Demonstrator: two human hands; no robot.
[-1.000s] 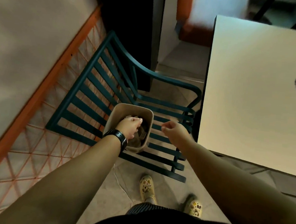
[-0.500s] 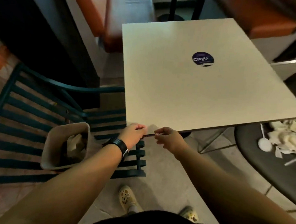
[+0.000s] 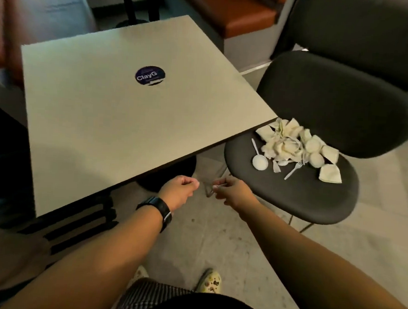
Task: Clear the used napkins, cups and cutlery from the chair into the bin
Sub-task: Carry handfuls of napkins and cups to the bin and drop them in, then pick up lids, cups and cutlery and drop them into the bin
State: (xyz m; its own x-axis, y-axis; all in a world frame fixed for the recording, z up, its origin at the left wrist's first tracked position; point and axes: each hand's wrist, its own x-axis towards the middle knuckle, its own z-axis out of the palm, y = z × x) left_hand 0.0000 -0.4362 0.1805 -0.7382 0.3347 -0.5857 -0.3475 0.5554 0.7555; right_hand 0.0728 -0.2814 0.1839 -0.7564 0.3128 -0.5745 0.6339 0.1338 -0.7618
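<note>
A dark padded chair [image 3: 291, 198] stands at the right, its seat partly under the table corner. On the seat lies a heap of crumpled used napkins [image 3: 283, 142] with small white cups [image 3: 314, 146]. Beside them lie a white plastic spoon [image 3: 259, 160], a white fork [image 3: 294, 170] and a folded napkin [image 3: 330, 174]. My left hand [image 3: 179, 191], with a black watch on the wrist, and my right hand [image 3: 231, 192] hover side by side over the floor. They are just in front of the seat's near edge, fingers curled, holding nothing. The bin is not clearly in view.
A beige square table [image 3: 119, 115] with a round purple sticker [image 3: 149, 75] fills the left and centre. Dark slats of a second chair [image 3: 79, 220] show under its near edge. Orange benches [image 3: 249, 18] stand behind. My feet [image 3: 210, 282] are on the tiled floor.
The view has swung right, from the bin on the slatted chair to the dark chair with the litter. Both hands came away from the bin and moved right, empty.
</note>
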